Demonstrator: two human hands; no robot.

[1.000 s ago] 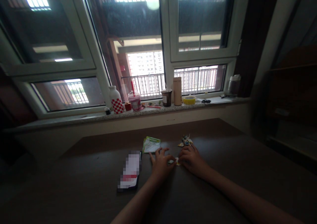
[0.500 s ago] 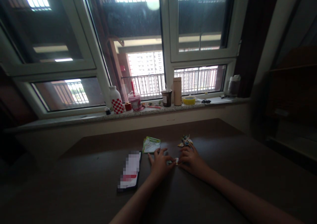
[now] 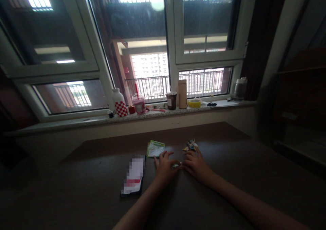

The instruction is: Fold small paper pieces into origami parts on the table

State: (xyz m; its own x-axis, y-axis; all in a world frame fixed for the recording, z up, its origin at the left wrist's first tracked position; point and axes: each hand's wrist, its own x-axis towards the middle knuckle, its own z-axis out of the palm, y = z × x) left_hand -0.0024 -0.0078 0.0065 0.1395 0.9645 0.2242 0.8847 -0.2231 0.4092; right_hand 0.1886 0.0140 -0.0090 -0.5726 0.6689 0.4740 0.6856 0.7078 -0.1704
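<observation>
Both my hands rest on a dark brown table [image 3: 229,189], fingertips meeting over a small pale folded paper piece [image 3: 176,165]. My left hand [image 3: 165,169] pinches its left side; my right hand [image 3: 196,165] presses on its right side. Most of the paper is hidden under my fingers. A green and white packet [image 3: 156,148] lies just beyond my left hand. A small heap of colourful folded papers [image 3: 191,144] sits just beyond my right hand. A phone [image 3: 133,175] lies flat to the left of my left hand.
A stone windowsill [image 3: 76,120] beyond the table holds a checked bottle [image 3: 119,102], a pink drink cup [image 3: 138,103], a dark cup [image 3: 171,100], a tan tumbler [image 3: 182,93], a yellow tape roll [image 3: 195,102] and a jar [image 3: 240,87]. Dark furniture stands at the right.
My fingers have closed in over the paper piece, so less of it shows than before. The hands have shifted only slightly; nothing else moved.
</observation>
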